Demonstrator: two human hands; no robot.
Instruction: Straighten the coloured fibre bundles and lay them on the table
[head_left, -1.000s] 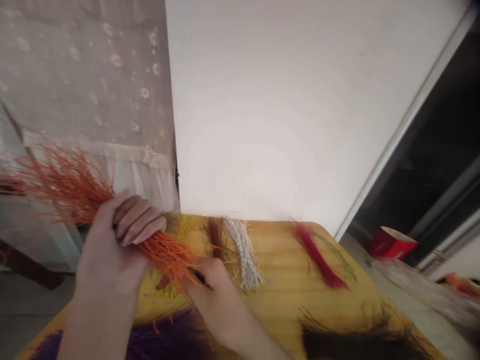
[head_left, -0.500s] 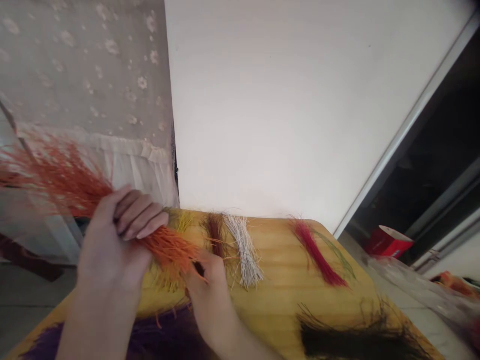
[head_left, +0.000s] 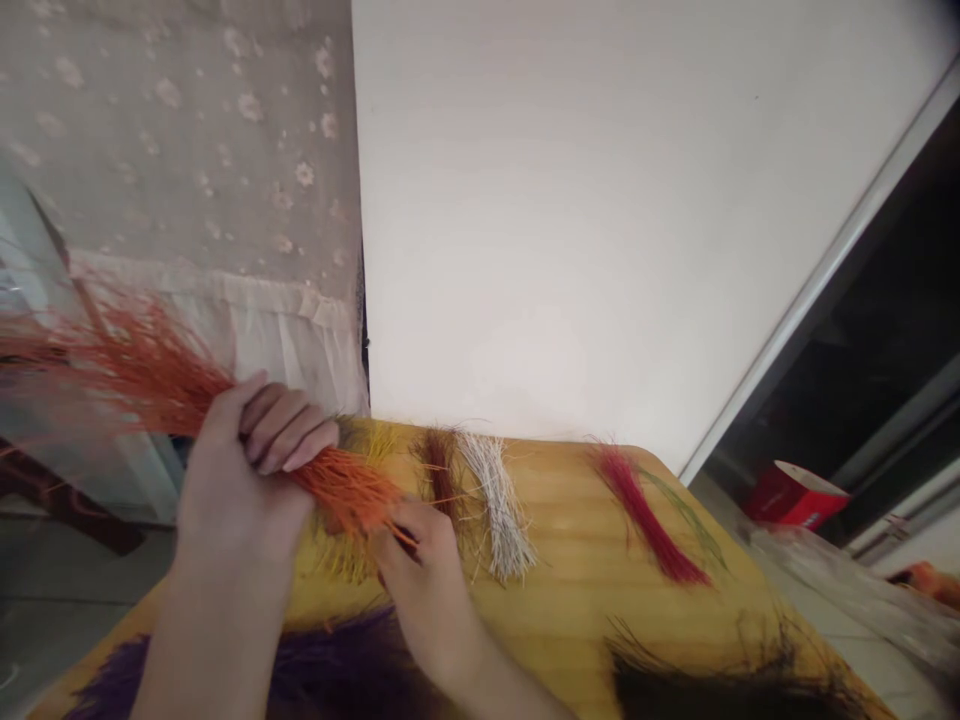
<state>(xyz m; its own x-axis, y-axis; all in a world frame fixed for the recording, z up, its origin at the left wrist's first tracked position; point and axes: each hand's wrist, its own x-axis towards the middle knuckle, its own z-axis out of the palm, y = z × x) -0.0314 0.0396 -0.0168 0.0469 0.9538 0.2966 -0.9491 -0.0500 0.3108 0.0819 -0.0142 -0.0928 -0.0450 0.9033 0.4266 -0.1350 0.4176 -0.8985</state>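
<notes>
My left hand (head_left: 244,475) is closed around a thick bundle of orange fibres (head_left: 142,370), whose loose ends fan out up and to the left, off the table. The cut ends of the bundle point right, over the wooden table (head_left: 570,600). My right hand (head_left: 420,565) pinches at those cut ends, thumb and fingers pressed together on a few orange strands. Under the hands lie a yellow fibre bundle (head_left: 352,555) and a purple bundle (head_left: 330,670).
Laid out on the table are a brown bundle (head_left: 439,465), a white bundle (head_left: 502,510), a red bundle (head_left: 645,515), a few green strands (head_left: 690,515) and a black bundle (head_left: 720,680). A lace curtain (head_left: 187,170) hangs at left. A red container (head_left: 795,495) stands at right.
The view has shifted slightly rightward. My right hand has edged up toward the cut ends of the orange bundle. My left hand keeps its grip.
</notes>
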